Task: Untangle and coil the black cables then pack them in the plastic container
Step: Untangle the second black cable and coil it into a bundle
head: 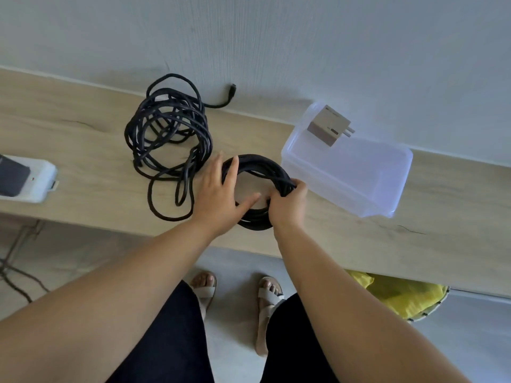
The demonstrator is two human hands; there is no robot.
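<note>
A neat coil of black cable point(257, 165) lies on the wooden shelf point(83, 128), just left of the clear plastic container point(345, 175). My right hand point(287, 207) grips the coil's right side, fingers curled round the strands. My left hand point(218, 189) lies flat on the coil's left side with straight fingers, thumb reaching across the middle. A second, loose tangle of black cable point(168, 128) sprawls further left, its plug end point(233, 88) up against the wall.
A grey power adapter point(327, 127) sits in the container's far end. A white device with a dark screen point(22, 179) lies at the shelf's left edge. Below the shelf are a yellow cloth in a basket point(401, 295) and my sandalled feet.
</note>
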